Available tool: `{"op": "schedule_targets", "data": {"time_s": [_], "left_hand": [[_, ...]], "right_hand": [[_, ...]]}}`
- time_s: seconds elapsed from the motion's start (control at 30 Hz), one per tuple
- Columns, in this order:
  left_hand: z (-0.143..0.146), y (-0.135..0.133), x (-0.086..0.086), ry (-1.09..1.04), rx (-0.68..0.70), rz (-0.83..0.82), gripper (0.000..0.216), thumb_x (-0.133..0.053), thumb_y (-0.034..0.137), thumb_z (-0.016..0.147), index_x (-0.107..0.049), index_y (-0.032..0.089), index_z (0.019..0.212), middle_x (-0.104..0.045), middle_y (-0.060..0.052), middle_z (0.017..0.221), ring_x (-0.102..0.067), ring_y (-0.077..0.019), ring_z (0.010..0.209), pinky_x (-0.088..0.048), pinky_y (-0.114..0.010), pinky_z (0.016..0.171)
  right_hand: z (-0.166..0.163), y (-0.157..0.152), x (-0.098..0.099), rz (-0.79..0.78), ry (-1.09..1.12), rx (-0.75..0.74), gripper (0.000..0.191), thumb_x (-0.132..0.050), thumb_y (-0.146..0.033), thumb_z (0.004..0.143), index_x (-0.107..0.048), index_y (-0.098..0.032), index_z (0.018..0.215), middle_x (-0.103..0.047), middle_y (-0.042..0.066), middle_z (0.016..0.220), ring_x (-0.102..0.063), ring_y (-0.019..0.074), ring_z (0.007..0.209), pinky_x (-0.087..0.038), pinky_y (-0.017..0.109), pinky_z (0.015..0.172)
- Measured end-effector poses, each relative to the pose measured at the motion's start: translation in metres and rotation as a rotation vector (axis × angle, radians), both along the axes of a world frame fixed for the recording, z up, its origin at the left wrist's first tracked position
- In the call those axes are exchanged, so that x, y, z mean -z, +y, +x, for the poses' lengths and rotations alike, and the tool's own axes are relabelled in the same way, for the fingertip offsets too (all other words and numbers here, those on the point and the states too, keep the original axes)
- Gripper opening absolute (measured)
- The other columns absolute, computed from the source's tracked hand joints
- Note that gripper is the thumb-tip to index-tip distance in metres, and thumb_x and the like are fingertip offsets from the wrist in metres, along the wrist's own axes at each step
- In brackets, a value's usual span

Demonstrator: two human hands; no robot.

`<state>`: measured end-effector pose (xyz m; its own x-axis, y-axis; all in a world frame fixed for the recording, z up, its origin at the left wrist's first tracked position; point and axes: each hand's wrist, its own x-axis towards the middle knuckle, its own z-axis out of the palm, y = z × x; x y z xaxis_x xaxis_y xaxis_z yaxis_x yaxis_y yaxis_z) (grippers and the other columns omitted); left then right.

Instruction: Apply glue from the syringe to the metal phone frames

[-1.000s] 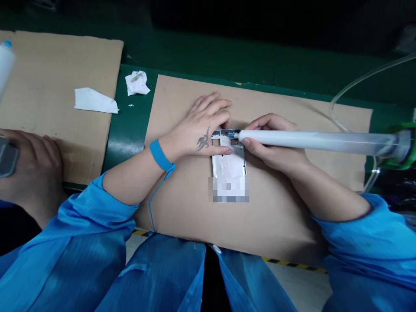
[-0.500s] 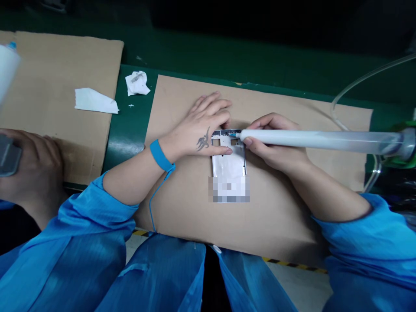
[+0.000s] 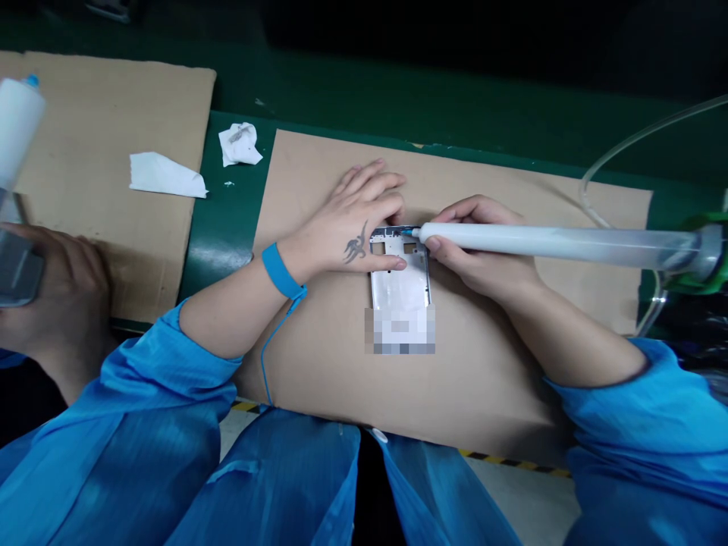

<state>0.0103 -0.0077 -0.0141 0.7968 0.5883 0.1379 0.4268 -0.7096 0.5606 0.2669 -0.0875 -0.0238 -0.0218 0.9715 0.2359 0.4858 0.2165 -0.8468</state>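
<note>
A silver metal phone frame [image 3: 400, 282] lies flat on a brown cardboard sheet [image 3: 318, 349]. My left hand [image 3: 353, 224] rests on the frame's upper left part, fingers stretched flat, pressing it down. My right hand [image 3: 481, 254] is closed round the front of a long white glue syringe [image 3: 557, 244]. The syringe's blue tip [image 3: 407, 230] touches the frame's top edge. A blue wrist strap [image 3: 280, 270] with a cord sits on my left wrist.
At the left edge a co-worker's hand [image 3: 57, 296] holds a grey part, with a white tube [image 3: 17, 129] above it over a second cardboard sheet [image 3: 108, 114]. White paper scraps [image 3: 164, 176] and a crumpled wipe [image 3: 240, 144] lie nearby. A clear hose [image 3: 614, 155] curves at the right.
The syringe tip has crept slightly right along the frame's top edge. The co-worker's white tube at the left has shifted a little. My left hand has stayed put.
</note>
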Motion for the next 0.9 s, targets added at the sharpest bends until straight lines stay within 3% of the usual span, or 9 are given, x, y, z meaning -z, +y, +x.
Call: {"op": "schedule_targets", "data": {"time_s": [0.43,0.67,0.9], "left_hand": [[-0.0007,0.0017,0.0014,-0.007,0.007,-0.013,0.07,-0.085,0.083,0.086,-0.075,0.025,0.124,-0.053,-0.016,0.175,-0.028,-0.0499,0.176,-0.015,-0.074,0.144],[0.0001,0.0015,0.0017,-0.013,0.003,-0.026,0.07,-0.086,0.084,0.085,-0.075,0.026,0.123,-0.053,-0.015,0.174,-0.027,-0.051,0.176,-0.014,-0.077,0.144],[0.0009,0.0,-0.0024,-0.001,-0.009,-0.042,0.068,-0.085,0.081,0.086,-0.076,0.026,0.124,-0.054,-0.015,0.174,-0.027,-0.0501,0.176,-0.013,-0.073,0.145]], "right_hand": [[-0.0018,0.0005,-0.0008,-0.036,0.009,0.031,0.033,-0.092,-0.051,0.084,-0.077,-0.027,0.098,-0.081,0.004,0.088,-0.074,0.0227,0.071,-0.061,0.038,0.062],[-0.0032,-0.0005,-0.0017,-0.047,0.025,-0.006,0.038,-0.094,-0.057,0.086,-0.077,-0.027,0.101,-0.081,0.005,0.095,-0.075,0.0233,0.078,-0.065,0.041,0.074],[-0.0043,0.0006,-0.002,-0.013,0.001,-0.02,0.037,-0.093,-0.058,0.086,-0.078,-0.028,0.1,-0.082,0.004,0.095,-0.076,0.0236,0.077,-0.065,0.04,0.068]]}}
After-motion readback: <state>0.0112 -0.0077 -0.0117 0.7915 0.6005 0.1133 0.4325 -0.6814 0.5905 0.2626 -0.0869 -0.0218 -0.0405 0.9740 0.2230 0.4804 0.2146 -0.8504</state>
